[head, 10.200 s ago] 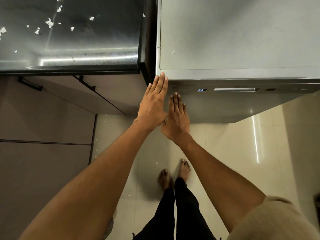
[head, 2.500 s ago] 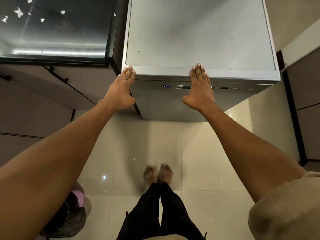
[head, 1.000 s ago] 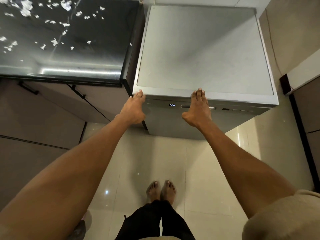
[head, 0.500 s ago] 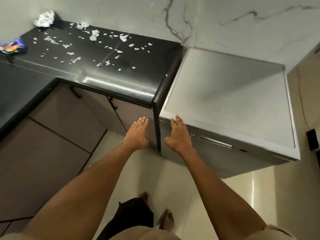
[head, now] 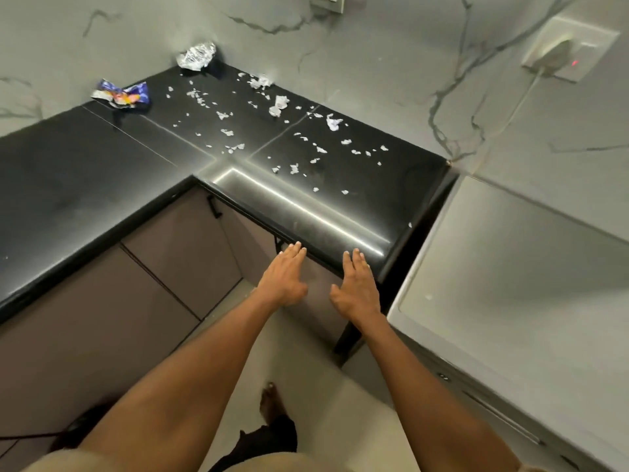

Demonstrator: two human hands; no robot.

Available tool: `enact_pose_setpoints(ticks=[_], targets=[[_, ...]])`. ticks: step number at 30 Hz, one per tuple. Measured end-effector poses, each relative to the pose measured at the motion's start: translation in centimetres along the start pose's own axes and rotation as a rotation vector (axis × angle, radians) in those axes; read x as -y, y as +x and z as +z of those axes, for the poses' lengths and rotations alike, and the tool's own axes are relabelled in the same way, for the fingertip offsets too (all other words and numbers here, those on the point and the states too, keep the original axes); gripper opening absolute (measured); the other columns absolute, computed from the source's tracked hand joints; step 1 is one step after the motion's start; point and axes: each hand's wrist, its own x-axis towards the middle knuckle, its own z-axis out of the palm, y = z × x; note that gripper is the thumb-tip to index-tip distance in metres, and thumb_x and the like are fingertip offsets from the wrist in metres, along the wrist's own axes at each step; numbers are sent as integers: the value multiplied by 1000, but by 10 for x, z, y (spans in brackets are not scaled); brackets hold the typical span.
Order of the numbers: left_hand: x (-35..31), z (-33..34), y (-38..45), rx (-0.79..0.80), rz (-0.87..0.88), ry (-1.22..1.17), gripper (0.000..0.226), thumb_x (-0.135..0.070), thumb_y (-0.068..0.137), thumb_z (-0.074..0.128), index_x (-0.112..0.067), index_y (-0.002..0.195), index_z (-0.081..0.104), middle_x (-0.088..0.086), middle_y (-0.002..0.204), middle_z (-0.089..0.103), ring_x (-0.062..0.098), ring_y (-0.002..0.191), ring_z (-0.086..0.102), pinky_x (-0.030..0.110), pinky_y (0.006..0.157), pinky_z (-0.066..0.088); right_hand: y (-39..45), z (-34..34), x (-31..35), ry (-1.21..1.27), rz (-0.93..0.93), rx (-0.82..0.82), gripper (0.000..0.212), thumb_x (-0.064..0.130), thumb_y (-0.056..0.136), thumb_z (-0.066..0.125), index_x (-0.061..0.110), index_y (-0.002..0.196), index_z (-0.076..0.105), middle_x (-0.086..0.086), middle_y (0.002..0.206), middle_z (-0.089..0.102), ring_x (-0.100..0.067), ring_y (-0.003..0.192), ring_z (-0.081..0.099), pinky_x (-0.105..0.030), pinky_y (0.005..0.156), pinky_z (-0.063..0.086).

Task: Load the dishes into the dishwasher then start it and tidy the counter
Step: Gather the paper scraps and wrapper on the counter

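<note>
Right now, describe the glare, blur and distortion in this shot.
Head view: a bright streak of glare runs along the counter front edge; wide-angle bending curves the counter edges; the dishwasher looks soft and smeared; the scraps stay fairly distinct.

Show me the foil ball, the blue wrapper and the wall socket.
foil ball [head: 197,56], head view, middle of the crumpled foil.
blue wrapper [head: 123,94], head view, its printed middle.
wall socket [head: 569,49], head view, its white faceplate.

Glossy black stone counter [head: 85,172], matt grey metal dishwasher [head: 510,284], crinkled shiny foil ball [head: 197,56]
</note>
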Motion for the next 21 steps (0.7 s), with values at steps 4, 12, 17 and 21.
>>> enact_pose_setpoints(ticks=[4, 12, 17, 21], targets=[[31, -14, 37, -30, 15, -15, 82, -16, 87, 54, -9, 159, 14, 8, 167, 4, 19, 154, 1, 33, 125, 1, 42, 10, 18, -13, 42, -1, 78, 35, 101, 49, 9, 161, 6, -13, 168, -4, -25, 156, -5, -36, 127, 1], [73, -22, 83, -84, 20, -40, 73, -29, 100, 50, -10, 159, 12, 6, 167, 4, 18, 154, -1, 34, 125, 3, 96, 34, 32, -132, 105, -45, 78, 54, 104, 29, 9, 161, -1, -13, 168, -11, -25, 154, -15, -43, 126, -4], [89, -30, 124, -124, 43, -35, 69, -30, 102, 46, -13, 159, 11, 1, 167, -1, 14, 153, -5, 33, 125, -1, 150, 35, 34, -182, 138, -72, 85, 63, 101, 18, 8, 159, -11, -12, 165, -21, -24, 152, -22, -43, 126, -7], [101, -36, 160, -140, 53, 1, 69, -31, 102, 44, -16, 160, 9, -1, 167, -3, 12, 153, -8, 36, 126, 1, 201, 33, 36, -192, 136, -134, 89, 67, 98, 12, 6, 158, -12, -13, 166, -20, -23, 153, -22, -44, 126, -6]])
